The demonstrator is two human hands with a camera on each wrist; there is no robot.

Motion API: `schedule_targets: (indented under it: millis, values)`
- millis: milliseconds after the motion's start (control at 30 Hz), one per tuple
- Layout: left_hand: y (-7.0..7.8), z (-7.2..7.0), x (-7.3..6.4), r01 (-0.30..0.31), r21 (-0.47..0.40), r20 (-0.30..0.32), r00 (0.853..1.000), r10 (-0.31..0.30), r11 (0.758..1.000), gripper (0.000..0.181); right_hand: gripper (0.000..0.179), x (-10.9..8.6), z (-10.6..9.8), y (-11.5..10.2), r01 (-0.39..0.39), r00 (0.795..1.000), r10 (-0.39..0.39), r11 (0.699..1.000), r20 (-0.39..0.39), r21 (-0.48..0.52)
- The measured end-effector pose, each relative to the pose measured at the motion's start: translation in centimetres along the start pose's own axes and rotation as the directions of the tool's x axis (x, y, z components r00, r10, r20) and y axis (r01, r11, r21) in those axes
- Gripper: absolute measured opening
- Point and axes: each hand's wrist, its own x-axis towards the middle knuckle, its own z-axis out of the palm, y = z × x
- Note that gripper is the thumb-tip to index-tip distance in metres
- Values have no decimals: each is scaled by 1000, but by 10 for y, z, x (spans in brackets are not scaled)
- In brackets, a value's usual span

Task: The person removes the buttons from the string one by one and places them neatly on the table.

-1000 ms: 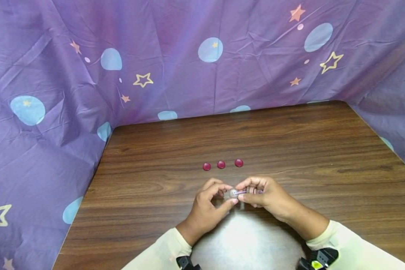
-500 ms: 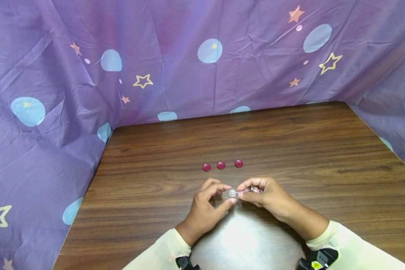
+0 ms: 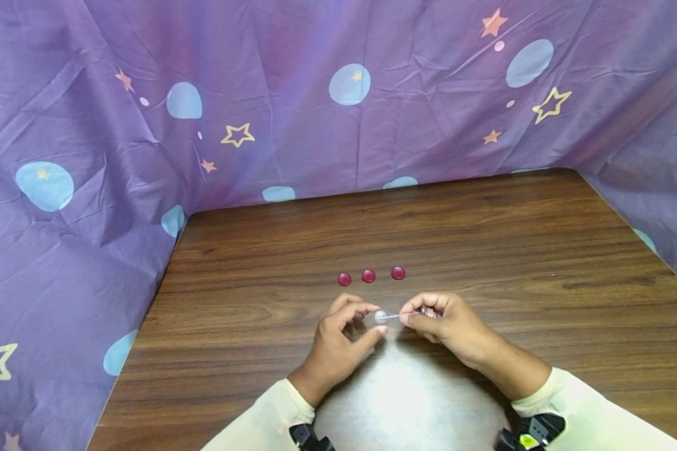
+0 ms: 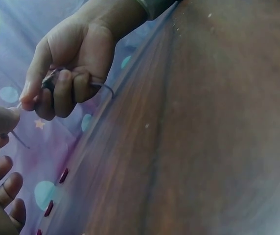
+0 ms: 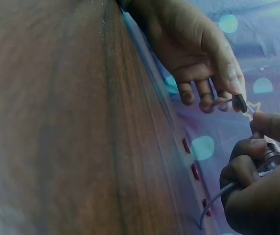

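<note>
In the head view my left hand (image 3: 338,341) pinches a round pale grey button (image 3: 380,317) between thumb and fingertips. A thin lavender cord (image 3: 392,316) runs from the button to my right hand (image 3: 451,322), whose thumb and index finger pinch it. On the far side of the button (image 5: 240,103), a short cord end sticks out in the right wrist view. Several shiny round pieces (image 5: 273,155), perhaps more buttons, sit in the curled fingers of my right hand, partly hidden. Below that hand hangs a loose cord tail (image 5: 216,198).
Three dark red buttons, a left one (image 3: 344,279), a middle one (image 3: 368,275) and a right one (image 3: 398,273), lie in a row beyond the hands. The wooden table (image 3: 248,376) meets a purple patterned curtain (image 3: 293,75) at its back and sides.
Both hands have drawn slightly apart. The button has shifted left with my left hand, and a longer stretch of cord shows between it and my right fingertips.
</note>
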Motion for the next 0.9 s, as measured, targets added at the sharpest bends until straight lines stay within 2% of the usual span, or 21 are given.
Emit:
schedule_targets:
  millis: [167,333,600,800,900]
  values:
    - [0,-3,0,57,-11,8,998,-57,998,33,16,0,-2,-2,-9,1000,9,1000,-14,3]
    - [-2,-5,2,46,-15,-17,999,-46,999,31,3,1,-5,-3,-21,999,22,1000,-32,17]
    - [-10,-11,4,21,-2,-32,999,-21,1000,29,18,1,-7,-4,-26,997,29,999,-74,44]
    - [-11,-18,6,86,28,-43,995,-85,996,31,19,1,-9,-4,-28,994,35,997,-103,70]
    - [-11,-19,6,124,42,-38,992,-122,991,31,20,1,-11,-4,-34,992,48,992,-113,119]
